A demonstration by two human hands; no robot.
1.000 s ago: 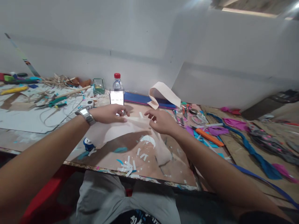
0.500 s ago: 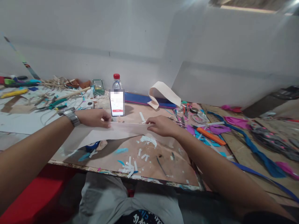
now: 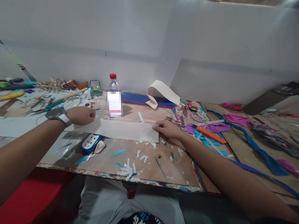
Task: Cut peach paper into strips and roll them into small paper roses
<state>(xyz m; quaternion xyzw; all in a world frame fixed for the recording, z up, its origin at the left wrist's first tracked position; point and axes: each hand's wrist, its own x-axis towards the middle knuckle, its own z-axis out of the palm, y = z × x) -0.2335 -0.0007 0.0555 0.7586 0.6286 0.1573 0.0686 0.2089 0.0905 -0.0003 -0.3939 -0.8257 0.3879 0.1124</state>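
Two hands hold a pale paper strip (image 3: pixel 123 130) flat on the table (image 3: pixel 163 168). Left hand (image 3: pixel 80 115): fingers curled shut on the strip's left end. Right hand (image 3: pixel 167 129): fingers together, pinching the right end. A phone (image 3: pixel 114 104) stands just behind the strip.

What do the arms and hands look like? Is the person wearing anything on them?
Both arms are bare as far up as the picture shows, with no sleeves. The left hand and the right hand have no gloves. A grey wristwatch with a silvery link band sits on the left wrist. The right wrist has nothing on it. Any rings are too small to make out.
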